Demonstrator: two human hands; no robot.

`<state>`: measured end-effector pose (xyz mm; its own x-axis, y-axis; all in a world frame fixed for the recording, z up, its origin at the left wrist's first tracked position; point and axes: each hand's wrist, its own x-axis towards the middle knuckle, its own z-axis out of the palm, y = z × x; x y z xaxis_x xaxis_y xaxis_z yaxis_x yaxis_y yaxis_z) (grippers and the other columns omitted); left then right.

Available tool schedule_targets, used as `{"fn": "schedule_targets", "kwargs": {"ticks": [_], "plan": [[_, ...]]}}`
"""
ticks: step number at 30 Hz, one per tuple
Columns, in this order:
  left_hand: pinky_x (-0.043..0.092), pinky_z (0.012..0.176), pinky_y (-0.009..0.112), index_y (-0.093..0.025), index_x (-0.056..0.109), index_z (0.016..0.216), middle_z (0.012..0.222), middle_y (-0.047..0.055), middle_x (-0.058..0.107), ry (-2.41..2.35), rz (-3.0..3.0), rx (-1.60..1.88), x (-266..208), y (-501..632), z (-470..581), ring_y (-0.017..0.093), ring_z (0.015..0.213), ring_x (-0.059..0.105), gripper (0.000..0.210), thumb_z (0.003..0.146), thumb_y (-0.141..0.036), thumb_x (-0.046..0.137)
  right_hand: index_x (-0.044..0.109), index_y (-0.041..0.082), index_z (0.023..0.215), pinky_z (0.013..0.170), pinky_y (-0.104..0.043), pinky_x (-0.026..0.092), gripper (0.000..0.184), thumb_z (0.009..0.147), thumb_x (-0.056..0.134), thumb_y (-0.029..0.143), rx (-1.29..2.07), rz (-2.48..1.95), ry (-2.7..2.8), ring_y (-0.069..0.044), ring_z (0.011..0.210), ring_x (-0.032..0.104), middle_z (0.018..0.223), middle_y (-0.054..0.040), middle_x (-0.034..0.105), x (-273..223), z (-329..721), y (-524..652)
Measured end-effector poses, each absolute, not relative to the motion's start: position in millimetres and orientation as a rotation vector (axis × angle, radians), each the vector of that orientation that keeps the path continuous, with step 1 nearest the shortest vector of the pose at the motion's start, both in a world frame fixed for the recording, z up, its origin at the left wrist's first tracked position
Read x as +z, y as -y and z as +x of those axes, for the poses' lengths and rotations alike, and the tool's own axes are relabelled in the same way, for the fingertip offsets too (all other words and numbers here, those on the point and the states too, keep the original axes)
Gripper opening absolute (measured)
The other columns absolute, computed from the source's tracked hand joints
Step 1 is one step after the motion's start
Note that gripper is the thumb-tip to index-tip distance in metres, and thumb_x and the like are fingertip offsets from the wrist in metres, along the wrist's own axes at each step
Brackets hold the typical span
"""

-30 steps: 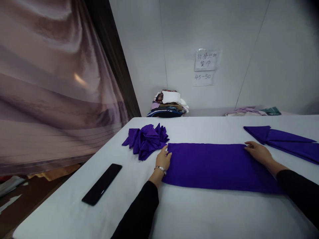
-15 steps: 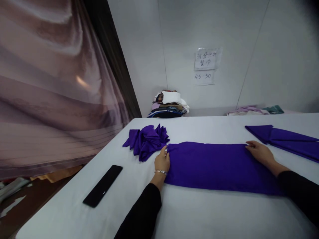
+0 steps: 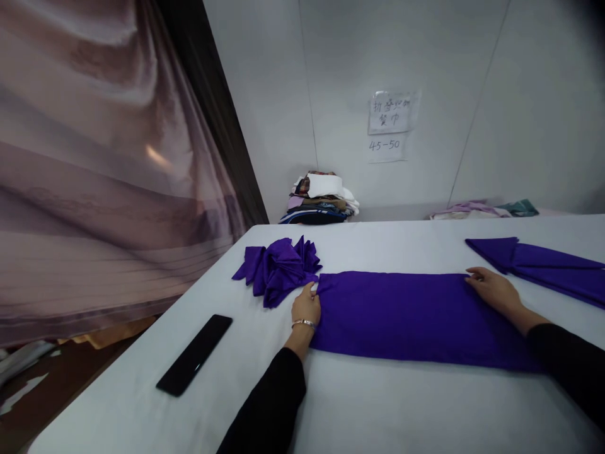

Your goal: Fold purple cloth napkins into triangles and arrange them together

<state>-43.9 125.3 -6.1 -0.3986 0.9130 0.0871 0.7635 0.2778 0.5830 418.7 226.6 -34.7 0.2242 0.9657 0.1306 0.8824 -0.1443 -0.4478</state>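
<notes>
Purple cloth point(image 3: 401, 315) flat, seemingly squared; no pleats yet.
R hand point(image 3: 491, 291) pinching 2-o'clock corner; L hand point(image 3: 306, 307) at 10-o'clock corner, can't tell if pinching.

Indoor workroom, exact type uncertain: handwritten sheets point(image 3: 390, 115) hang on a plain panelled wall point(image 3: 439, 57), stacked folded textiles point(image 3: 324, 200) stand beyond the far edge of a white-covered bench point(image 3: 387, 410), and a glossy curtain point(image 3: 94, 170) drapes beside its left edge.
</notes>
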Motion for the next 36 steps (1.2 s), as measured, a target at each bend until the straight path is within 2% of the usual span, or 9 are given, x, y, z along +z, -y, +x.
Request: {"fn": "schedule_targets", "kwargs": {"ticks": [10, 15, 19, 24, 28, 36], "plan": [[0.043, 0.073, 0.027, -0.028, 0.051, 0.117, 0.103, -0.001, 0.067, -2.271, 1.549, 0.804, -2, -123, -42, 0.017, 0.087, 0.062, 0.041, 0.077, -0.025, 0.054, 0.058, 0.022, 0.102, 0.06, -0.027, 0.041, 0.035, 0.073, 0.045, 0.038, 0.232, -2.121, 1.714, -0.021, 0.076, 0.06, 0.089, -0.0025, 0.066, -31, 414, -224], [0.046, 0.071, 0.024, -0.023, 0.054, 0.115, 0.096, 0.002, 0.069, -2.072, 1.608, 0.98, -10, -141, -48, 0.014, 0.081, 0.063, 0.039, 0.078, -0.035, 0.056, 0.056, 0.021, 0.106, 0.062, -0.027, 0.04, 0.037, 0.076, 0.043, 0.037, 0.241, -2.15, 1.734, -0.021, 0.081, 0.059, 0.093, -0.0032, 0.065, -27, 411, -221], [0.046, 0.075, 0.022, -0.022, 0.056, 0.113, 0.102, 0.003, 0.067, -2.041, 1.661, 0.993, -15, -159, -51, 0.012, 0.088, 0.062, 0.033, 0.08, -0.026, 0.055, 0.056, 0.021, 0.105, 0.062, -0.028, 0.04, 0.036, 0.076, 0.043, 0.037, 0.248, -2.158, 1.725, -0.021, 0.079, 0.059, 0.091, -0.003, 0.065, -26, 410, -220], [0.044, 0.081, 0.025, -0.022, 0.067, 0.091, 0.094, 0.001, 0.069, -2.132, 1.755, 0.904, -11, -164, -53, 0.015, 0.09, 0.059, 0.02, 0.077, -0.018, 0.054, 0.056, 0.02, 0.107, 0.066, -0.028, 0.04, 0.037, 0.077, 0.043, 0.037, 0.223, -2.169, 1.732, -0.022, 0.082, 0.059, 0.094, -0.0041, 0.064, -26, 409, -220], [0.041, 0.084, 0.025, -0.023, 0.067, 0.092, 0.093, 0.001, 0.068, -2.203, 1.842, 0.826, -7, -162, -51, 0.016, 0.094, 0.055, 0.022, 0.078, -0.017, 0.052, 0.058, 0.02, 0.105, 0.065, -0.028, 0.041, 0.037, 0.076, 0.044, 0.038, 0.21, -2.165, 1.728, -0.022, 0.082, 0.059, 0.094, -0.0039, 0.065, -29, 412, -222], [0.044, 0.08, 0.029, -0.02, 0.067, 0.089, 0.094, 0.005, 0.064, -2.29, 1.911, 0.729, -2, -155, -50, 0.019, 0.091, 0.055, 0.021, 0.078, -0.018, 0.05, 0.059, 0.019, 0.106, 0.066, -0.029, 0.041, 0.036, 0.077, 0.046, 0.036, 0.175, -2.149, 1.714, -0.022, 0.082, 0.06, 0.093, -0.006, 0.066, -33, 410, -222]]}}
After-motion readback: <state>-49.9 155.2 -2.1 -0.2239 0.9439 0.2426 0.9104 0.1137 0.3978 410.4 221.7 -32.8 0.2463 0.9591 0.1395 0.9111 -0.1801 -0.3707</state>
